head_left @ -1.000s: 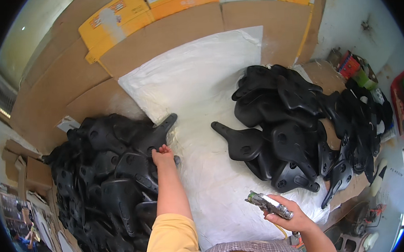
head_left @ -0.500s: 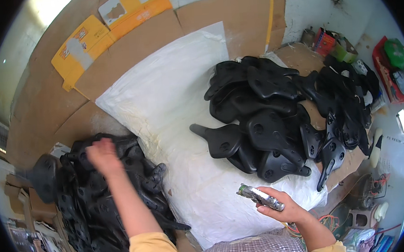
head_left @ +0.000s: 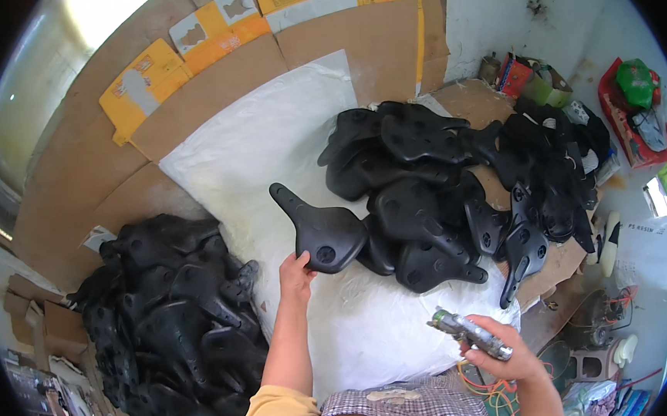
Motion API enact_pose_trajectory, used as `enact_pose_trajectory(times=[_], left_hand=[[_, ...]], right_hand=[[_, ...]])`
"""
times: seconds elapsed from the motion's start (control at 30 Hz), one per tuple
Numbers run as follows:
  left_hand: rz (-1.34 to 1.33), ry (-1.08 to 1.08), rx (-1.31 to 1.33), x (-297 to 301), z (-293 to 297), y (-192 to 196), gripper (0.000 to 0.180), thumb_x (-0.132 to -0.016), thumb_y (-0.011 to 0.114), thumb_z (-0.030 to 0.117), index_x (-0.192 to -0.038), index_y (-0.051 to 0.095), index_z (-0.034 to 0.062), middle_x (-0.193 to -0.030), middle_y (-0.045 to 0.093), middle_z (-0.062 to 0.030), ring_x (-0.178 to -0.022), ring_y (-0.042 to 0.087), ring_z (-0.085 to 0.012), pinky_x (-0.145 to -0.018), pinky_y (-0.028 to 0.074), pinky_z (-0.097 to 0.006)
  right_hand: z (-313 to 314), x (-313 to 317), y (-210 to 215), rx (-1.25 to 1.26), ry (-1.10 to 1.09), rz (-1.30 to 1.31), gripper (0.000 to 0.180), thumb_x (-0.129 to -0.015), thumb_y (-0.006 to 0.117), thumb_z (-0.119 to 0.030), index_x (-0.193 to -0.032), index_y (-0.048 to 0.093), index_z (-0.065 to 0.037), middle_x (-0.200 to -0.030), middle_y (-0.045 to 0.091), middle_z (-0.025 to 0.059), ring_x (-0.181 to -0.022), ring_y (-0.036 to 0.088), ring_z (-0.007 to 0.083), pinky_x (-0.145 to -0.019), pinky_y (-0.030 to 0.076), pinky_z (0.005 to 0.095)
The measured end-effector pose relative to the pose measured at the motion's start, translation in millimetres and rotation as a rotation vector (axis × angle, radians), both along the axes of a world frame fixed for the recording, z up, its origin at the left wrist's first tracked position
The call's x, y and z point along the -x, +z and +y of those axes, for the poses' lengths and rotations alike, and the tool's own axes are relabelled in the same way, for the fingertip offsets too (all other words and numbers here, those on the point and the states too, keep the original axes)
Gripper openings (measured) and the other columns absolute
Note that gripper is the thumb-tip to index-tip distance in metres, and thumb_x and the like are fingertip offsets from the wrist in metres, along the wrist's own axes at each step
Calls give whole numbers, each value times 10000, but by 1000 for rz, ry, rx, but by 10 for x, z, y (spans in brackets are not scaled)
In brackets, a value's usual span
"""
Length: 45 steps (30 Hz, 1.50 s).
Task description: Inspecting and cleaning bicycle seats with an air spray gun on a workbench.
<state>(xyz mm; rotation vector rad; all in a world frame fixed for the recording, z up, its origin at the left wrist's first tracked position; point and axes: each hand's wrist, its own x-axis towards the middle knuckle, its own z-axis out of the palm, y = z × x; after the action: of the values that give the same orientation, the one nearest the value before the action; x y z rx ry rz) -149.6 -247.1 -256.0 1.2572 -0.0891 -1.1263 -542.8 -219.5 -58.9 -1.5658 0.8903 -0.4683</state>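
Observation:
My left hand [head_left: 295, 279] pinches a black bicycle saddle [head_left: 326, 228] by its wide rear edge, thumb on top. The saddle's narrow nose points away to the upper left, and a round mark shows near my thumb. It is beside a pile of similar saddles [head_left: 418, 202] on the white-covered surface [head_left: 244, 152]; whether it is fully lifted I cannot tell. At the lower right, my right hand [head_left: 506, 350] is wrapped round a silvery metal spray gun [head_left: 474, 336] with a greenish front end, pointing up and left.
A second heap of black saddles [head_left: 171, 320] lies at the left. Cardboard sheets [head_left: 181, 126] line the back. More dark pieces [head_left: 557, 146] and small boxes [head_left: 525, 78] are at the right. Orange hoses [head_left: 502, 405] run below my right hand.
My left hand has moved from the left heap across to the right pile and taken hold of a saddle. A blurred saddle at the far left is gone from there. The spray gun has shifted right.

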Motion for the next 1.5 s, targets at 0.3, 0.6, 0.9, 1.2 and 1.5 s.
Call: enact_pose_trajectory(times=[0.3, 0.6, 0.9, 1.2, 1.5], left_hand=[[-85, 22, -5, 400, 1140, 219, 77, -842, 619, 130, -882, 601, 67, -726, 606, 3, -589, 544, -96, -501, 415, -232], [-10, 722, 725, 65, 1268, 1056, 140, -907, 535, 147, -936, 578, 17, -835, 621, -71, -839, 619, -197, -763, 530, -309], [-145, 99, -150, 1398, -766, 125, 337, -795, 685, 235, -1075, 574, 83, -948, 611, -60, -794, 582, -171, -656, 481, -305], [-212, 302, 235, 1506, -577, 653, 134, -845, 601, 46, -962, 556, -2, -857, 634, -90, -716, 637, -175, -662, 567, -338], [-270, 528, 218, 1557, 276, 601, 94, -843, 599, 26, -928, 558, 21, -857, 635, -74, -719, 631, -157, -666, 562, -323]], right_hand=[[98, 92, 297, 129, 3, -270, 502, -736, 682, 0, -1203, 501, 32, -851, 643, 93, -758, 620, 140, -690, 489, 270], [-3, 897, 219, 160, 187, -101, 490, -789, 677, -58, -1234, 487, 17, -859, 628, 72, -777, 587, 116, -706, 473, 260], [-751, 1693, 423, 47, 97, -221, 481, -847, 609, -112, -1269, 438, 45, -894, 613, 88, -831, 585, 155, -760, 475, 296], [-1375, 2097, 437, 55, 317, 65, 468, -800, 670, -71, -1227, 493, 6, -943, 625, 95, -808, 600, 137, -726, 485, 286], [-1538, 1602, 519, 105, 289, -284, 489, -787, 685, -124, -1216, 498, 19, -841, 646, 99, -734, 628, 149, -672, 494, 266]])
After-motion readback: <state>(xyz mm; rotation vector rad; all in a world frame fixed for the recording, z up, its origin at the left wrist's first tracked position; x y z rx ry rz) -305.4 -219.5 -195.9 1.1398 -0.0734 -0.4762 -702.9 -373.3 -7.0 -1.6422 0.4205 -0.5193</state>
